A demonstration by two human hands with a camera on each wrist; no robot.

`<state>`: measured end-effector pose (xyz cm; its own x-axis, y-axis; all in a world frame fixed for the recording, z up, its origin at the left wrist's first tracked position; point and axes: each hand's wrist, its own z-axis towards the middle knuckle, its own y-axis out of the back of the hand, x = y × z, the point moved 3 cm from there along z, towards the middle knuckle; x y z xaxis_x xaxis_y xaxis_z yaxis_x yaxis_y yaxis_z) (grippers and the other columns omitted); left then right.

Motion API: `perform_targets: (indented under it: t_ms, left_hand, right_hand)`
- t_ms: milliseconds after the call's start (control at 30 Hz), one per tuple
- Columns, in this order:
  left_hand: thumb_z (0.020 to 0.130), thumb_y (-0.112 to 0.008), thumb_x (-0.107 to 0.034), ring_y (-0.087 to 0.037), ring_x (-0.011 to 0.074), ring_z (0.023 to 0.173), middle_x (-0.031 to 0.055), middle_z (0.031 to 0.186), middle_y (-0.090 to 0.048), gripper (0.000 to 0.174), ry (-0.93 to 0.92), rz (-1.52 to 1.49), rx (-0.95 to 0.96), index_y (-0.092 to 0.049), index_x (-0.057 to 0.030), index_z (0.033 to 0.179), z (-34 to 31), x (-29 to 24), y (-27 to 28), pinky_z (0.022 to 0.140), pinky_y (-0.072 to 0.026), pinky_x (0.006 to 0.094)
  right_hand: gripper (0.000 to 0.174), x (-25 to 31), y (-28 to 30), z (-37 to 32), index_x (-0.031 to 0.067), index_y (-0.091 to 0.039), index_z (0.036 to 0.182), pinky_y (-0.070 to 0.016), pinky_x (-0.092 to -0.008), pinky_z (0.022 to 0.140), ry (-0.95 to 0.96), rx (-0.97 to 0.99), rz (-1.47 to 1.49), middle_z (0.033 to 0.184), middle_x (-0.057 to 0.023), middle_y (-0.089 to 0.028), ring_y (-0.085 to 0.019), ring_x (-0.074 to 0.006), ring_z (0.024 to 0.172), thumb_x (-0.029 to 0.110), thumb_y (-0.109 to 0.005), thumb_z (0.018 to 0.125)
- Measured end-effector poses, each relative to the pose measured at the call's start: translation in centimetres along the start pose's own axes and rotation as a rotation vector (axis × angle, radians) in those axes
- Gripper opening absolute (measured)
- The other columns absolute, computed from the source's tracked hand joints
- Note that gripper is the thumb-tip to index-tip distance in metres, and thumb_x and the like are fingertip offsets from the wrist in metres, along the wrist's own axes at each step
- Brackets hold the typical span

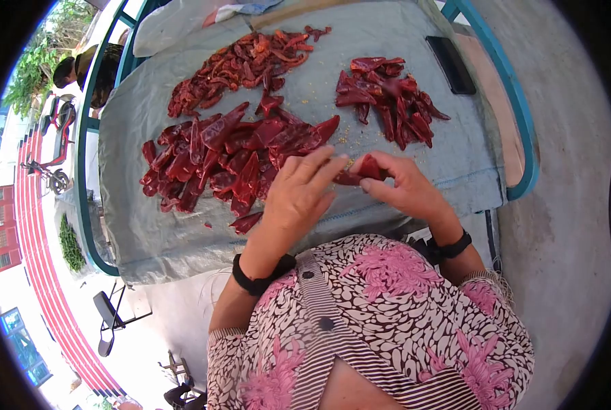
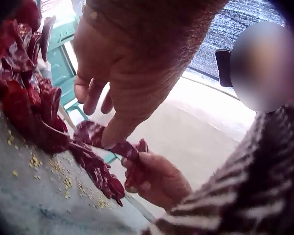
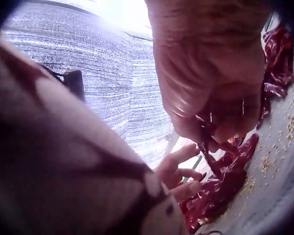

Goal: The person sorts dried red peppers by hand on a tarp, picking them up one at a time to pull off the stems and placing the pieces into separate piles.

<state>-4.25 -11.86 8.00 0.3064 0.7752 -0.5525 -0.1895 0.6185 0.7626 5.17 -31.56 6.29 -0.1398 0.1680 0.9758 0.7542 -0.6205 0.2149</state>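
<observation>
A dark red dried pepper (image 1: 370,167) is stretched between the two hands, above the near part of the cloth. My right hand (image 1: 411,186) grips one end of it, thumb and fingers curled round. My left hand (image 1: 297,195) meets its other end; in the left wrist view the left thumb lies on the pepper (image 2: 125,149) while several other fingers stand off it, loosely extended. Just beyond the left hand spreads a large pile of glossy red peppers (image 1: 234,154). A smaller pile of red peppers (image 1: 394,99) lies beyond the right hand.
Shrivelled orange-red pieces (image 1: 240,65) lie at the far left. Pale seeds (image 3: 265,164) dot the grey-green cloth (image 1: 456,157). A black phone (image 1: 450,65) lies at the right, inside the teal metal frame (image 1: 507,89). Another person (image 1: 100,72) is beyond the frame's left side.
</observation>
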Motion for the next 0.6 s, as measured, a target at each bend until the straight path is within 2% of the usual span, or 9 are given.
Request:
perform_targets:
  t_ms: [67,100,200,233,300,333,400,500,600]
  left_hand:
    - [0.073,-0.079,-0.002,-0.062,0.0315,0.11,0.0117,0.127,-0.065,0.062,-0.039,0.001,0.078,-0.063,-0.0061,0.133,-0.1,0.6,-0.8,0.093,-0.0527,0.0423]
    - [0.076,-0.081,0.0,-0.067,0.0331,0.1,0.0123,0.119,-0.07,0.062,-0.076,-0.001,-0.008,-0.063,-0.0055,0.135,-0.1,0.9,-0.5,0.087,-0.0549,0.041]
    - [0.079,-0.082,-0.003,-0.067,0.0318,0.091,0.013,0.112,-0.069,0.058,0.03,0.025,-0.133,-0.063,-0.0054,0.134,-0.8,2.0,0.7,0.079,-0.0551,0.0399]
    - [0.081,-0.082,-0.006,-0.066,0.0304,0.085,0.0122,0.102,-0.067,0.058,0.116,0.094,-0.13,-0.063,-0.0061,0.135,-1.2,2.3,1.2,0.075,-0.0543,0.0389]
    - [0.081,-0.082,-0.006,-0.065,0.0297,0.084,0.0117,0.098,-0.065,0.059,0.18,0.188,-0.168,-0.063,-0.0078,0.137,-1.4,2.7,2.5,0.073,-0.0538,0.0382]
    - [0.082,-0.082,-0.007,-0.064,0.0294,0.083,0.0114,0.095,-0.064,0.059,0.213,0.235,-0.188,-0.063,-0.0086,0.137,-1.4,2.9,3.1,0.073,-0.0535,0.0378]
    - [0.085,-0.081,-0.007,-0.064,0.0263,0.079,0.0105,0.106,-0.062,0.058,0.292,0.274,-0.192,-0.062,-0.0096,0.139,-1.3,3.3,3.7,0.07,-0.0539,0.0371]
    - [0.088,-0.079,-0.007,-0.063,0.0217,0.077,0.0099,0.12,-0.059,0.053,0.377,0.213,-0.256,-0.062,-0.0091,0.138,-1.3,3.6,3.8,0.068,-0.0551,0.0362]
    - [0.089,-0.078,-0.007,-0.064,0.0205,0.076,0.0097,0.118,-0.059,0.05,0.329,0.109,-0.205,-0.064,-0.0097,0.136,-1.1,3.5,3.0,0.067,-0.0558,0.0352]
  right_hand:
    - [0.028,1.1,-0.3,0.2,0.0028,-0.067,0.122,-0.051,-0.0273,0.078,-0.094,0.053,0.104,0.095,0.0,-0.068,-0.058,-0.0069,0.085,0.016,-0.069,0.097]
    - [0.028,1.6,-0.3,0.3,0.0029,-0.067,0.122,-0.0511,-0.0272,0.079,-0.14,0.077,0.155,0.096,0.0001,-0.068,-0.058,-0.0068,0.086,0.017,-0.07,0.097]
    - [0.03,0.0,0.3,0.6,0.0021,-0.066,0.123,-0.0516,-0.0289,0.081,-0.23,-0.003,0.109,0.098,-0.0037,-0.071,-0.063,-0.0104,0.087,0.02,-0.069,0.099]
    - [0.031,-0.3,0.5,1.0,0.0026,-0.066,0.123,-0.0521,-0.0302,0.081,-0.209,-0.04,-0.01,0.102,-0.006,-0.071,-0.064,-0.0137,0.089,0.021,-0.069,0.099]
    - [0.033,-0.7,0.9,1.9,0.0036,-0.065,0.125,-0.0531,-0.0327,0.082,-0.166,-0.112,-0.252,0.11,-0.0104,-0.072,-0.068,-0.0203,0.092,0.024,-0.069,0.099]
    - [0.034,-0.7,0.7,2.3,0.0046,-0.065,0.126,-0.0537,-0.0345,0.082,-0.072,-0.11,-0.295,0.114,-0.0119,-0.07,-0.068,-0.0244,0.095,0.024,-0.069,0.099]
    - [0.035,-0.6,-0.3,3.5,0.0064,-0.064,0.128,-0.0548,-0.038,0.083,0.12,-0.101,-0.376,0.121,-0.0148,-0.067,-0.068,-0.0326,0.102,0.026,-0.068,0.099]
    - [0.037,-1.0,-1.4,5.6,0.0079,-0.064,0.131,-0.0544,-0.0371,0.088,0.156,-0.21,-0.521,0.136,-0.0136,-0.062,-0.065,-0.0277,0.114,0.019,-0.069,0.096]
    - [0.04,-2.9,-1.8,7.6,0.0109,-0.064,0.13,-0.0555,-0.041,0.087,0.215,-0.236,-0.647,0.129,-0.0135,-0.064,-0.066,-0.0342,0.109,0.014,-0.07,0.091]
